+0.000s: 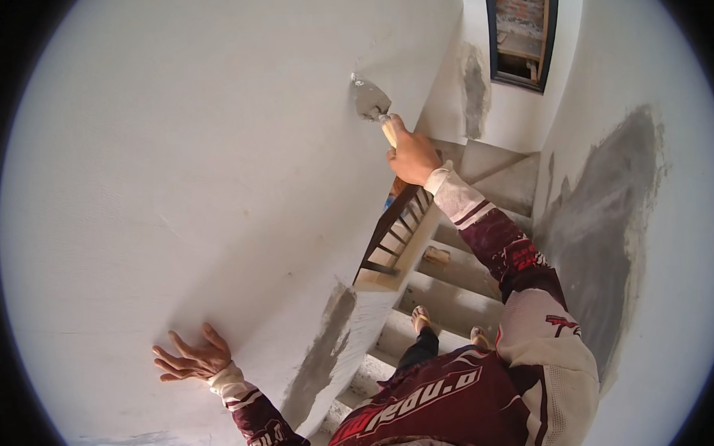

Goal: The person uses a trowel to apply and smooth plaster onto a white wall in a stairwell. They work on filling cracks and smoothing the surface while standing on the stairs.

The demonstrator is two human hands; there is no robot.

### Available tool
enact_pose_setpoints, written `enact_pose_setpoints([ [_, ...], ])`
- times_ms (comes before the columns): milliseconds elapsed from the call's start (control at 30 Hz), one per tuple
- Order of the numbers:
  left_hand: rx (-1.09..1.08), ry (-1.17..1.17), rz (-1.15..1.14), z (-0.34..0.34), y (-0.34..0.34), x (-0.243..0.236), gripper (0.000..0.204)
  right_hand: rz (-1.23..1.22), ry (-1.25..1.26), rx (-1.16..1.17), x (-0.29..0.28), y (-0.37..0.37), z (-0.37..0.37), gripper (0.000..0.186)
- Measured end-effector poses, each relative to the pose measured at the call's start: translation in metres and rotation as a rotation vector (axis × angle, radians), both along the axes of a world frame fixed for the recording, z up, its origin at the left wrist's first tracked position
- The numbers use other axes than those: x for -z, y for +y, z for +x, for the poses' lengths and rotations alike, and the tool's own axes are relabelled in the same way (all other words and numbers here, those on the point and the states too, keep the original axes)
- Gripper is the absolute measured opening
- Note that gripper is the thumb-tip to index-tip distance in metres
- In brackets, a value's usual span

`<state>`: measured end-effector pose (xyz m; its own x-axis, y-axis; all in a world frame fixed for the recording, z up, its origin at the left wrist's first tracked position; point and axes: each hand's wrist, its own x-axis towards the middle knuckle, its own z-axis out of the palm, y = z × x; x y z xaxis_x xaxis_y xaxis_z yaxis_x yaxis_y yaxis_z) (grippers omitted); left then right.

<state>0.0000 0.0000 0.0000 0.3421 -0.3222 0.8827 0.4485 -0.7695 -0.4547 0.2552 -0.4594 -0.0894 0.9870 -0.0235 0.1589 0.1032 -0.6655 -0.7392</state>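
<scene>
My right hand [414,152] is closed around the pale wooden handle of a pointed trowel [371,99], with my arm stretched up and forward. The trowel's grey blade lies against or very close to the white wall [236,148], its tip beside a small rough white spot. Grey mortar clings to the blade near the handle. Lower on the left, my left hand [195,356] rests on the same wall with its fingers spread, holding nothing.
I stand on concrete stairs [446,298] in sandals. A dark metal railing [395,229] runs beside the steps, and a brownish block [436,256] lies on one. Grey mortar patches [601,230] mark the right wall. A dark-framed window [523,32] is at the top.
</scene>
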Motion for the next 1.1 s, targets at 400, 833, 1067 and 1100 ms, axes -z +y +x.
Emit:
enact_pose_setpoints([
  [400, 0.009, -0.023, 0.025, 0.007, 0.0, -0.012, 0.07, -0.019, -0.069, -0.017, -0.002, 0.007, 0.0, 0.073],
  [833, 0.003, -0.012, 0.009, 0.005, -0.003, -0.008, 0.069, -0.253, -0.209, -0.007, 0.029, 0.001, -0.006, 0.082],
  [1067, 0.021, -0.01, 0.012, 0.007, -0.002, -0.011, 0.069, -0.32, -0.226, 0.046, 0.061, -0.008, 0.014, 0.076],
  [1100, 0.024, -0.007, 0.015, 0.007, -0.002, -0.011, 0.069, -0.323, -0.233, 0.049, 0.063, -0.007, 0.014, 0.075],
])
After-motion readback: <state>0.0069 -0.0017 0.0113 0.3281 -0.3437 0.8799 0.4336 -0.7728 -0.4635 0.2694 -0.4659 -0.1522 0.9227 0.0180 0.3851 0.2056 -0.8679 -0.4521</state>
